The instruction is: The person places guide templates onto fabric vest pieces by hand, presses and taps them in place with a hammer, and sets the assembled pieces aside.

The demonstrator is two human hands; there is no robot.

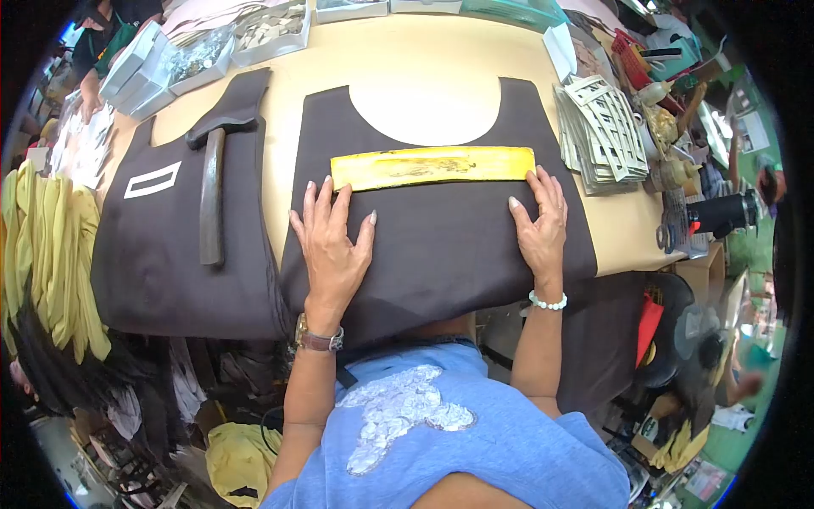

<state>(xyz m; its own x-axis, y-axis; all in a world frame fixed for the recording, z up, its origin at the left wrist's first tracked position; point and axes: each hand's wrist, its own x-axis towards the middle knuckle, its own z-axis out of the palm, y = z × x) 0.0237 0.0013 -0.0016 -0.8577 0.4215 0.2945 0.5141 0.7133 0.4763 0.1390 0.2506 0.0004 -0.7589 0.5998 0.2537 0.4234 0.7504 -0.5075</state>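
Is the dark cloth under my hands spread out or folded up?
Spread out: the cloth lies mostly flat on the table, its outline scooped above the yellow strip. Layers beneath: can't tell.

Strip [432,168] on fabric panel [441,246] | hammer [212,195] on other panel [153,246] (left) | card stack [606,131] right

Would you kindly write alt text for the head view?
A person's left hand and right hand are at opposite ends of a yellow strip across a dark scoop-necked fabric panel. To its left, a hammer lies on another panel.
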